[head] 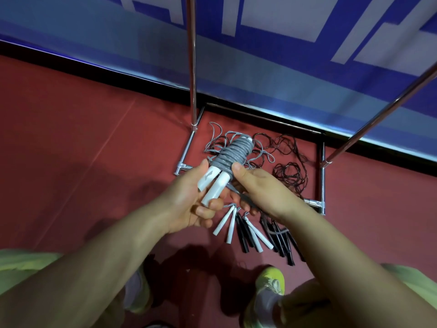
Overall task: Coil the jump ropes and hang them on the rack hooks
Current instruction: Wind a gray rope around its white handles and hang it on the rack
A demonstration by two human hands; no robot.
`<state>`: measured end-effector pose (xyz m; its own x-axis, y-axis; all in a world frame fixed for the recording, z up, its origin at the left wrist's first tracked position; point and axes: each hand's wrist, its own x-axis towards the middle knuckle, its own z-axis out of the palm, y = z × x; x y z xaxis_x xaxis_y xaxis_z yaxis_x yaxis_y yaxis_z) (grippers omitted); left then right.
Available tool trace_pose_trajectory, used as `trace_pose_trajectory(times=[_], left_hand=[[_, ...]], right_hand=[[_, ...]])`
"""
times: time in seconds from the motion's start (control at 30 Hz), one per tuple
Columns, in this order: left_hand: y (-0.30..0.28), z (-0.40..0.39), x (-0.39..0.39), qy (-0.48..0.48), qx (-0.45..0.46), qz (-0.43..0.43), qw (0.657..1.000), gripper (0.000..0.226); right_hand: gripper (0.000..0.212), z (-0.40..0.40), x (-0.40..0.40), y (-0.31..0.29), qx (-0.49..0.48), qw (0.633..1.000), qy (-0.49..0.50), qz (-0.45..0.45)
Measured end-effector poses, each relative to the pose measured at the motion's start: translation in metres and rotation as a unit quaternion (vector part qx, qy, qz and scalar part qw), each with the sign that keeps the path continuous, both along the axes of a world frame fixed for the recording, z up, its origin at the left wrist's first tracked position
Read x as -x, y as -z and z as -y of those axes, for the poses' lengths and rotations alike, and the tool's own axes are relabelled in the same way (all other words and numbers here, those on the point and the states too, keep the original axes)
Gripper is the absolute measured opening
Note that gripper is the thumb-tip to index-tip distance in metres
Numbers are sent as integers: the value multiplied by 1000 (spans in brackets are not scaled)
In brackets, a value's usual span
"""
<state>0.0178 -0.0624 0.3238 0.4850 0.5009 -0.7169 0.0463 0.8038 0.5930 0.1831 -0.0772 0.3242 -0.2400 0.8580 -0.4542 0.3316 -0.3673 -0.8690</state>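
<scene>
A grey jump rope (pixel 233 155) is wound in tight turns around its two white handles (pixel 214 183). My left hand (pixel 189 204) grips the lower ends of those handles. My right hand (pixel 260 188) pinches the loose tail of the grey cord just below the coil, thumb against the wraps. On the red floor beneath lie several more ropes: white handles (pixel 256 235), black handles (pixel 281 242), tangled grey cord (pixel 214 138) and dark cord (pixel 289 171). The chrome rack's uprights (pixel 193 67) rise behind; its hooks are out of view.
The rack's base frame (pixel 322 183) boxes in the rope pile on the red floor. A blue and white wall banner (pixel 260 55) stands right behind it. My yellow-green shoes (pixel 269 287) are at the bottom, close to the handles.
</scene>
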Motion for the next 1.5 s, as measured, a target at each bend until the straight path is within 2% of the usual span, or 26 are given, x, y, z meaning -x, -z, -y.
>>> trace_pose_trajectory(times=[0.1,0.17,0.23,0.3,0.4,0.57,0.77,0.97,1.03,1.13,1.23,1.37,1.5], left_hand=[[2,-1,-1,18,-126,-109,986,64],[4,-5,2,43,-226,-192,954,62],[6,-8,5,61,-282,-247,925,62],[7,-9,8,87,-326,-295,894,66],[8,-8,10,127,-386,-348,845,58],[11,-9,11,159,-402,-374,821,46],[13,-8,10,186,-384,-385,818,44],[5,-7,9,141,-381,-376,833,34],[5,-8,11,150,-360,-353,850,34],[-1,-9,15,144,-299,-282,900,49],[-9,-12,16,126,-246,-231,933,25],[-8,-11,16,161,-214,-191,944,6],[-2,-11,13,87,-239,-176,951,9]], right_hand=[[60,0,3,4,-10,998,8,69],[60,0,3,7,-22,994,21,103],[57,0,3,9,-29,993,31,113],[55,0,3,11,-20,995,46,92],[61,1,2,10,25,997,62,40],[65,-1,6,9,80,993,83,-12],[76,-1,6,9,89,992,84,-8],[43,0,6,8,53,994,94,-28],[40,0,4,9,32,996,89,-7],[38,-1,3,10,21,996,83,19],[33,-1,2,9,2,997,76,20],[33,0,3,7,-13,999,40,13],[41,-1,-1,1,-6,999,40,3]])
